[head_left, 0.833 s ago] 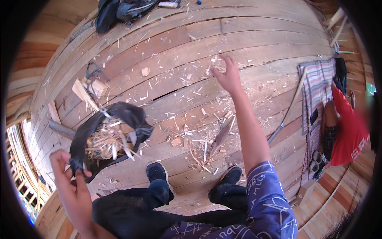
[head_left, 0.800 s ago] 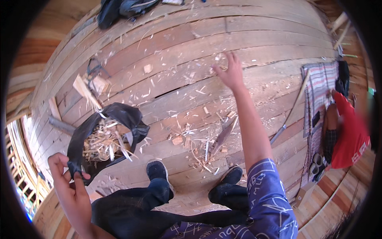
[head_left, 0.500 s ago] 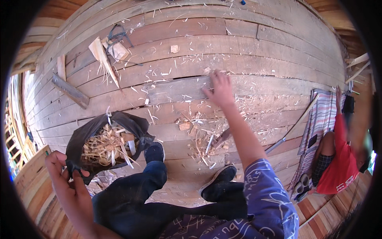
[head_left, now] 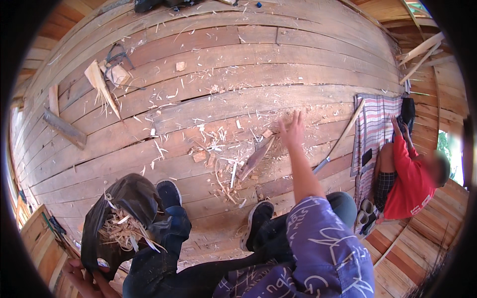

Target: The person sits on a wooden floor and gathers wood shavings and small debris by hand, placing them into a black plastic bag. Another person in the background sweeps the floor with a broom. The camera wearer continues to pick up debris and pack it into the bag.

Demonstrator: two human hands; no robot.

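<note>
My left hand (head_left: 87, 279) pinches the rim of a black plastic bag (head_left: 131, 191), low at the left beside my leg. Its mouth gapes, showing wood shavings (head_left: 119, 231) inside. My right hand (head_left: 293, 131) reaches out over the plank floor (head_left: 208, 109) with fingers spread and nothing held; whether it touches the boards I cannot tell. Sawdust lies around it. Just left of this hand is a brown piece of wood (head_left: 256, 160), with a small wood chip (head_left: 267, 133) at its upper end. Loose shavings (head_left: 216, 141) and chips are scattered further left.
A long tool with a wooden handle (head_left: 350, 121) lies to the right by a striped mat (head_left: 380, 116). A person in red (head_left: 412, 186) sits there. Far left are a split wood piece (head_left: 102, 88), a dark strap (head_left: 117, 58) and a short board (head_left: 64, 128). My shoes flank the shavings.
My right hand has moved nearer and to the right along the floor. My left hand and the bag sit lower in view, the bag more tilted. The view has shifted rightward.
</note>
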